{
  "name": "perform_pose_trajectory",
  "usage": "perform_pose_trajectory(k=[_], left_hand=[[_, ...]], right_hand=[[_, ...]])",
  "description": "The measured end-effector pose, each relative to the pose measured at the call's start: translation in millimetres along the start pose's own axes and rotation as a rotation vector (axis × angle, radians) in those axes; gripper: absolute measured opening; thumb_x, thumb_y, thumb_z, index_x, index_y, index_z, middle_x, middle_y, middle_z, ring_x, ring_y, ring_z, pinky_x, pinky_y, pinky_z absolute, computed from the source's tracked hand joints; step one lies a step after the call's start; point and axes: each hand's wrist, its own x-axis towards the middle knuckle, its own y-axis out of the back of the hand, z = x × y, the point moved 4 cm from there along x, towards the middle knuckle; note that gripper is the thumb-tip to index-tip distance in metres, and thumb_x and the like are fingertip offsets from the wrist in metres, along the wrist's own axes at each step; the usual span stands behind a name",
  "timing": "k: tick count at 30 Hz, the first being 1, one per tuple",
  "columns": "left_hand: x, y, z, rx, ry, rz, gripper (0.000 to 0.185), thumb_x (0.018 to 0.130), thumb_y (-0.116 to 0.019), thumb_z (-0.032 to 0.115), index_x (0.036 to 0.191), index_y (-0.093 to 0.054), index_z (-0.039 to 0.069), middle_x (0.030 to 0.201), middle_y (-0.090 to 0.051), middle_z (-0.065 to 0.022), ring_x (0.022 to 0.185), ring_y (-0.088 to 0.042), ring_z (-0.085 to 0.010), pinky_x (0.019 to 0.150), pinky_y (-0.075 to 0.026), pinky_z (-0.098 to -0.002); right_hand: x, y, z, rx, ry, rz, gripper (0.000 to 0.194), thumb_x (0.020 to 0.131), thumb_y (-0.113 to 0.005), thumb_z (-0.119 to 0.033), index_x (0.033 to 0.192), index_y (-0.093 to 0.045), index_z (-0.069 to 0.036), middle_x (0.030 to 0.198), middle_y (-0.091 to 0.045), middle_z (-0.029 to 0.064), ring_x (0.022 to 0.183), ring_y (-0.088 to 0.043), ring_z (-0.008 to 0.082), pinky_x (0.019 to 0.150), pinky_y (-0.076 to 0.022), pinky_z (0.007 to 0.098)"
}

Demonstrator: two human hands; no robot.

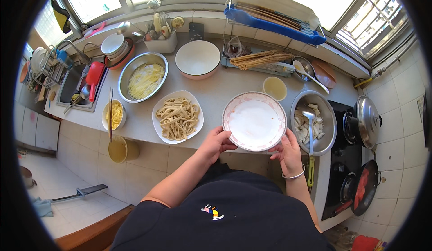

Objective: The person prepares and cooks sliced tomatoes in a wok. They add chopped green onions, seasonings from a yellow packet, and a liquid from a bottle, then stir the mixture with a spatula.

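Between them, my left hand (216,144) and my right hand (287,151) grip the rim of a white plate (253,119) with a pink patterned border. Only small specks lie on it. Just left of it, a white scalloped dish (157,129) holds flat tofu-skin or noodle strips (178,117). To the right, close to my right hand, stands a steel bowl (329,139) of pale chopped pieces (320,134), with a metal spoon (309,116) whose green handle hangs over the counter's edge. Behind the plate sits a small tub (275,87) of yellowish liquid.
Left on the counter are a steel basin (164,82) of pale shreds in water, a white bowl (197,58), and an egg bowl (114,115) with chopsticks (110,112). A sink (67,92) lies beyond. On the right, a gas stove (341,156) carries a lidded pot (368,121) and a wok (371,190).
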Motion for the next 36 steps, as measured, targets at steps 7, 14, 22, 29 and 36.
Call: perform_pose_trajectory(k=[7, 14, 22, 29, 36], left_hand=[[53.1, 27.8, 7.8, -0.054, -0.109, 0.156, 0.028, 0.092, -0.050, 0.011, 0.117, -0.049, 0.000, 0.099, -0.064, -0.0102, 0.084, -0.065, -0.0216, 0.073, -0.057, -0.0352], [102.3, 48.3, 5.5, -0.156, -0.126, 0.298, 0.027, 0.091, -0.049, 0.008, 0.117, -0.046, 0.000, 0.104, -0.060, -0.0136, 0.087, -0.063, -0.0260, 0.072, -0.057, -0.0364], [131.5, 65.6, -1.3, -0.207, -0.159, 0.361, 0.026, 0.090, -0.049, 0.005, 0.116, -0.045, 0.001, 0.106, -0.058, -0.0150, 0.089, -0.062, -0.0299, 0.072, -0.057, -0.0397], [157.1, 91.9, -11.4, -0.173, -0.171, 0.374, 0.027, 0.094, -0.048, 0.005, 0.120, -0.043, 0.000, 0.106, -0.057, -0.0145, 0.091, -0.062, -0.0280, 0.075, -0.059, -0.0390], [156.8, 92.6, -14.1, -0.076, -0.198, 0.359, 0.029, 0.097, -0.051, 0.014, 0.119, -0.043, -0.004, 0.111, -0.056, -0.0151, 0.096, -0.060, -0.0261, 0.077, -0.059, -0.0342]], right_hand=[[-16.3, 0.4, 13.5, -0.164, -0.065, -0.022, 0.045, 0.096, -0.052, -0.018, 0.135, -0.038, 0.001, 0.111, -0.059, 0.0132, 0.075, -0.064, 0.0168, 0.056, -0.0555, 0.0256], [-43.2, 14.6, 3.5, -0.227, -0.002, 0.086, 0.035, 0.095, -0.054, -0.014, 0.126, -0.050, 0.001, 0.108, -0.062, 0.0118, 0.076, -0.064, 0.0140, 0.060, -0.0542, 0.0236], [-79.5, 45.7, -30.0, -0.730, 0.422, 0.398, 0.023, 0.088, -0.062, -0.007, 0.109, -0.062, 0.001, 0.096, -0.064, 0.0080, 0.072, -0.063, 0.0110, 0.062, -0.0509, 0.0224], [-102.1, 91.8, -46.1, -1.600, 0.396, 0.735, 0.041, 0.072, -0.075, -0.021, 0.109, -0.063, -0.011, 0.108, -0.059, 0.0040, 0.105, -0.053, 0.0242, 0.084, -0.0453, 0.0383], [-91.7, 117.3, -11.1, -1.759, 0.155, 0.742, 0.061, 0.068, -0.077, -0.023, 0.124, -0.051, -0.017, 0.101, -0.054, 0.0064, 0.087, -0.062, 0.0240, 0.069, -0.0508, 0.0393]])
